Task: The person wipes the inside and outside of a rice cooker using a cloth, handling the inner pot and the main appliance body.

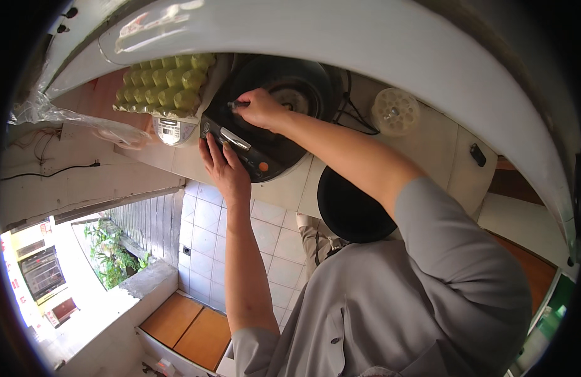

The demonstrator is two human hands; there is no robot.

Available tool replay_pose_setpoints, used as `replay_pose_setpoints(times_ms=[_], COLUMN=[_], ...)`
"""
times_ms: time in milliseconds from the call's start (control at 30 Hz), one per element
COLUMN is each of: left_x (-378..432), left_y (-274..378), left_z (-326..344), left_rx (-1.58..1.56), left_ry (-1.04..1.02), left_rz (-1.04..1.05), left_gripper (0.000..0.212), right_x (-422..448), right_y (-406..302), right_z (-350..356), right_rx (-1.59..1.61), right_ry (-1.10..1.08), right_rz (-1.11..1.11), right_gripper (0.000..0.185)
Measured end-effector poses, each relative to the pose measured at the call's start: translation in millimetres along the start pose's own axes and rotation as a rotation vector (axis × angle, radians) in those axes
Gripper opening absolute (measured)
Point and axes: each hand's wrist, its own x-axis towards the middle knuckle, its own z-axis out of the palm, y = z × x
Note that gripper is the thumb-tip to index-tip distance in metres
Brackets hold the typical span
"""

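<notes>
A black cooking appliance [271, 160] with a silver handle strip and an orange button stands on the tiled counter, its round dark top at the upper middle. My left hand [223, 165] rests with fingers spread on its front panel. Above the appliance's surface, my right hand [260, 109] grips a small dark object [238, 104], too blurred to name. Near my right forearm a round black pan or lid [349, 207] is partly covered by my arm.
Yellow-green egg trays [165, 85] lie above a white appliance with a display [172, 130] at the left. A clear round rack [395, 112], black cables [354, 113] and a small black device [477, 155] are on the right. A pale curved surface [319, 33] arches overhead.
</notes>
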Motion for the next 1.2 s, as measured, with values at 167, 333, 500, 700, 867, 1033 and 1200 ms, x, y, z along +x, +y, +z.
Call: replay_pose_setpoints(times_ms=[167, 333, 500, 700, 867, 1033, 1200], left_x=[-3.3, -0.4, 0.6, -2.2, -4.3, 2.4, -0.7], left_y=[-8.9, 0.3, 5.1, 0.4, -3.8, 10.8, -11.2], left_z=[0.4, 0.5, -1.5, 1.5, -6.1, 0.6, -4.9], left_rx=[0.044, 0.051, 0.02, 0.024, 0.048, -0.015, 0.021], left_ry=[0.035, 0.012, 0.002, 0.041, 0.041, 0.054, 0.089], left_rz=[-0.014, -0.007, -0.035, -0.035, -0.056, -0.011, -0.024], left_gripper=[0.053, 0.053, 0.054, 0.053, 0.052, 0.051, 0.05], right_x=[-22.4, 22.0, 66.0, 30.8, 8.0, 56.3, 3.5], right_y=[15.4, 28.6, 44.3, 51.4, 27.4, 55.3, 15.6], right_z=[-21.3, 12.5, 19.3, -8.0, -21.4, 2.2, -9.6], right_rx=[-0.159, 0.091, -0.021, -0.466, -0.578, -0.239, -0.448], right_ry=[-0.298, 0.072, 0.289, -0.397, -0.569, 0.006, -0.457], right_rz=[-0.07, 0.06, 0.016, 0.13, 0.036, 0.202, 0.111], right_gripper=[0.023, 0.022, 0.031, 0.034, 0.04, 0.038, 0.044])
